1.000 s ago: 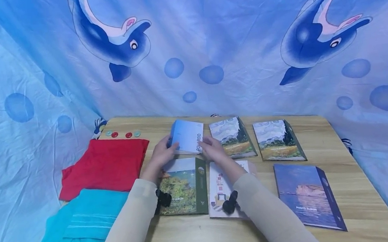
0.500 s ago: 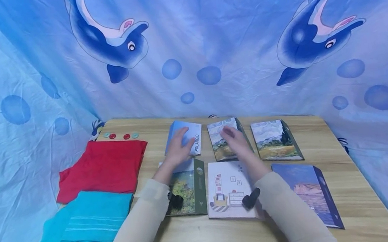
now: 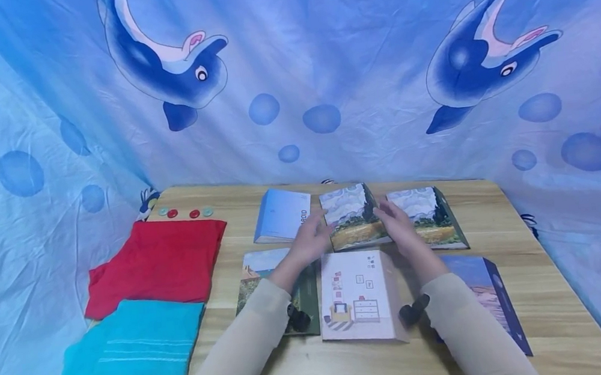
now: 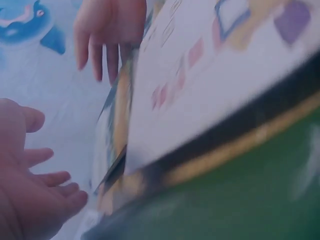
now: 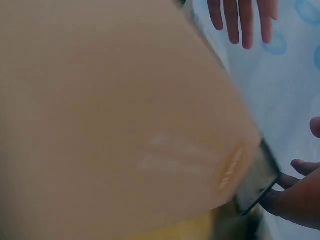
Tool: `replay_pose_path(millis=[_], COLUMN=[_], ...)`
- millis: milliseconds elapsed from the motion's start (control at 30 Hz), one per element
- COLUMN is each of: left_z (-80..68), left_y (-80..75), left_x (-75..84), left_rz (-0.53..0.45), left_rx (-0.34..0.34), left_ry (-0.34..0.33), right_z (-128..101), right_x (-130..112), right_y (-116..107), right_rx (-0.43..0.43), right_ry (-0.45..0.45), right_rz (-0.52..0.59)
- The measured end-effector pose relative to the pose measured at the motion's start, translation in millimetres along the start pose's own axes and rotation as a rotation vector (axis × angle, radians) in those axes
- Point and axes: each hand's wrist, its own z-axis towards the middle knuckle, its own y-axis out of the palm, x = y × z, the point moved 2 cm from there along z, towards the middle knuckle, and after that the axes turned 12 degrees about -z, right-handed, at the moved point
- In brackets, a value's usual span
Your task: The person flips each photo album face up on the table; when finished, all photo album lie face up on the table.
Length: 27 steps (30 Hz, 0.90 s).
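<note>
A photo album with a wheat-field painting on its cover [image 3: 351,219] lies at the table's back middle, between my two hands. Relaxed and holding nothing, my left hand [image 3: 310,240] is at its left edge; the left wrist view shows that hand [image 4: 37,175] with its fingers spread. At the album's right edge is my right hand [image 3: 397,223], overlapping the matching album [image 3: 427,217] beside it. In the right wrist view, the right hand's fingertips [image 5: 282,182] are right at an album corner. Left of these lies a blue POLAROID album [image 3: 281,213].
In front lie a green-spined album [image 3: 305,295], a white album with a furniture drawing [image 3: 359,290] and a purple seascape album [image 3: 481,285]. Red cloth [image 3: 161,261] and turquoise cloth [image 3: 142,347] are folded at left. Several buttons [image 3: 194,214] line the back left edge.
Both hands have let go of the blue POLAROID album and moved right, to either side of the middle wheat-field album. The POLAROID album now rests on the table.
</note>
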Motion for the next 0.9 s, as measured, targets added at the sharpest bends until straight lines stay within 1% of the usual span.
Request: replay_pose_path(millis=[133, 233, 300, 433, 533, 600, 767, 833, 900], left_z=[4.2, 5.6, 5.9, 6.7, 9.0, 10.9, 14.9, 16.1, 17.2], left_y=[20.1, 28.4, 30.9, 32.4, 33.1, 33.8, 36.0, 37.3, 39.3], left_x=[-3.0, -7.4, -9.7, -13.2, -15.2, -14.9, -13.9, -14.5, -15.5], left_rz=[-0.016, -0.004, -0.007, -0.012, 0.008, 0.025, 0.038, 0.03, 0.015], left_rx=[-0.069, -0.07, -0.054, -0.033, -0.036, -0.043, -0.044, -0.036, -0.026], left_ry=[-0.097, -0.156, -0.176, -0.199, -0.198, -0.194, -0.21, -0.22, -0.22], right_z=[-0.7, -1.8, -2.4, -2.5, -1.0, 0.4, 2.1, 1.3, -0.1], right_x=[8.0, 9.2, 8.3, 8.0, 10.6, 13.3, 17.5, 16.8, 15.2], right_y=[3.1, 5.3, 6.9, 10.2, 11.4, 11.1, 10.5, 11.3, 12.8], right_rx=[-0.019, -0.003, 0.004, 0.008, 0.028, 0.046, 0.077, 0.084, 0.097], right_ry=[0.019, 0.023, 0.022, 0.032, 0.047, 0.059, 0.087, 0.098, 0.111], right_rz=[0.036, 0.068, 0.086, 0.112, 0.117, 0.154, 0.308, 0.336, 0.335])
